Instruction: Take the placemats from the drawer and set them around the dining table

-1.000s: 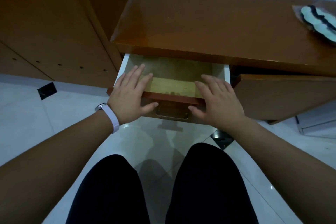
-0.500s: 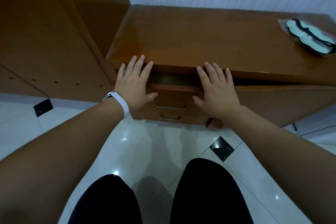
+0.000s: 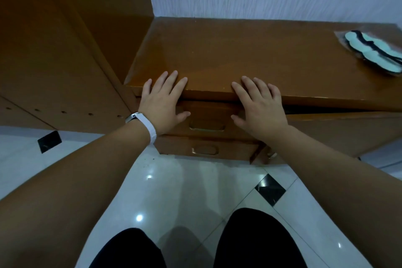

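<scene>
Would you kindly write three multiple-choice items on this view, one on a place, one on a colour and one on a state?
1. Where does the pale blue and black item lie?
A. on the floor
B. on the cabinet top, far right
C. inside the drawer

2. What colour is the wristband on the left hand?
A. white
B. red
C. green

3. How is the top drawer?
A. pulled fully out
B. removed
C. pushed in

Answers: 1 B, it rests on the cabinet top; 2 A, the band is white; 3 C, both the left and right hand lie flat against its front, no interior showing.
</scene>
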